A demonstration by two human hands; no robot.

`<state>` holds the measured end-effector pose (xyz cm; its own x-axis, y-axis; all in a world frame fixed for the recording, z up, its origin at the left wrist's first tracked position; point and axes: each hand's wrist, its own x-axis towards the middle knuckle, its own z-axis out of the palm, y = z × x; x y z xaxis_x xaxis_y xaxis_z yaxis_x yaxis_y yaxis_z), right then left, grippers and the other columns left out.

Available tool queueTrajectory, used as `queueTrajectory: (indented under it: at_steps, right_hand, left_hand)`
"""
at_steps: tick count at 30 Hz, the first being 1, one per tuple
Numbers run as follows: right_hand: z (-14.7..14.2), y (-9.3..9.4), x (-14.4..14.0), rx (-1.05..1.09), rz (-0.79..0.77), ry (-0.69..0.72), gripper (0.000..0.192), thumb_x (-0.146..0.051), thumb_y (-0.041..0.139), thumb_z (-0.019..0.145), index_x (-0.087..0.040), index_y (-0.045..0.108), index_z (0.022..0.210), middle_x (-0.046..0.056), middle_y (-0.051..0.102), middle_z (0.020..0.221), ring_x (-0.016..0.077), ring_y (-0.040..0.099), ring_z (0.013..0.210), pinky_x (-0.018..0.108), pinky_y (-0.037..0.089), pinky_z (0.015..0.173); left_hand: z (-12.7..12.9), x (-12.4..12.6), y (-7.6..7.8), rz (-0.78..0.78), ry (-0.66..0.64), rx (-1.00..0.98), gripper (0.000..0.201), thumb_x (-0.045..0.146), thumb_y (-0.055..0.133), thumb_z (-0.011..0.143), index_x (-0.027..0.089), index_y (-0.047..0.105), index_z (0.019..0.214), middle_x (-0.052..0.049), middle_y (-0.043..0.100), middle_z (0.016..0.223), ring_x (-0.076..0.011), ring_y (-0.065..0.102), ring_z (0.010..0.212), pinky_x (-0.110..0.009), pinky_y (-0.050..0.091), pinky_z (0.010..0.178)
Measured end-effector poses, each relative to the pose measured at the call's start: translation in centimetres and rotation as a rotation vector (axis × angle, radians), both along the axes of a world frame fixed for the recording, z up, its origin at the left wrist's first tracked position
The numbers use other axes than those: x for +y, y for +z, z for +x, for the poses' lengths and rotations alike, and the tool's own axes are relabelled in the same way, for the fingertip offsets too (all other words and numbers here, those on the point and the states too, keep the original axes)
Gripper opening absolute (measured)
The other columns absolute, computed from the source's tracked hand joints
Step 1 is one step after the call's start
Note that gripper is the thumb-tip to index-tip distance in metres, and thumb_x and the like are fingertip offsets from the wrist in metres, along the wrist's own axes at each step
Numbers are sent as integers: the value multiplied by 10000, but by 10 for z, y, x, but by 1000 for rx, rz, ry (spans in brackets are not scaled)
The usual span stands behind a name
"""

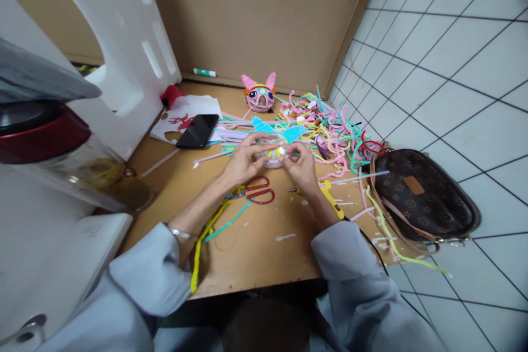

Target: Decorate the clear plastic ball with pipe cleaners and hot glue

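Both hands meet over a clear round plastic piece [270, 142] with two blue fuzzy ears [294, 133] and yellow bits on its front. My left hand [246, 158] grips its left side, thumb and forefinger on the front. On the right side, my right hand [300, 164] has its fingers pinched at a small white and yellow bit; its exact shape is unclear. Red-handled scissors [260, 196] lie just below my hands. A yellow glue gun [331, 199] rests beside my right forearm. Behind stands a finished-looking pink-eared animal head [260, 97].
Pipe cleaners in many colours [330, 132] pile up at the back right. A black phone [198, 131] lies on cut paper [202, 104]. A brown patterned bag [424, 192] sits at right, a glass jug [103, 176] at left. Yellow pipe cleaners [197, 261] lie by my left wrist.
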<state>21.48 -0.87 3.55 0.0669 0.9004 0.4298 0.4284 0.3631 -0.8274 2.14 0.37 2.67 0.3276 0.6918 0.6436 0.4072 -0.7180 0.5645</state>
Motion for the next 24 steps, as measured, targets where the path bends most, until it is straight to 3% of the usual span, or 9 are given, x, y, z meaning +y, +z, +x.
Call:
queueTrajectory:
  at_steps: [8, 16, 24]
  right_hand:
    - [0, 3, -2, 28, -19, 7, 179, -257, 701, 645, -223, 604, 791, 38, 552, 969, 204, 564, 906, 338, 530, 768]
    - [1, 3, -2, 32, 47, 35, 137, -227, 700, 661, -218, 666, 793, 56, 568, 1027, 249, 552, 1103, 421, 473, 987]
    - [4, -1, 0, 40, 56, 109, 124, -239, 694, 722, -253, 755, 829, 64, 549, 1170, 263, 518, 1230, 410, 490, 993]
  left_hand:
    - [0, 2, -1, 25, -12, -9, 361, 404, 611, 922, 236, 727, 1220, -116, 594, 1369, -264, 570, 1226, -482, 452, 1082]
    - [1, 1, -1, 9, -3, 0, 343, 375, 612, 920, 258, 722, 1223, -98, 580, 1392, -258, 574, 1240, -478, 452, 1096]
    - [3, 0, 1, 23, 8, -4, 347, 353, 616, 912, 253, 717, 1229, -102, 594, 1369, -266, 570, 1247, -480, 459, 1090]
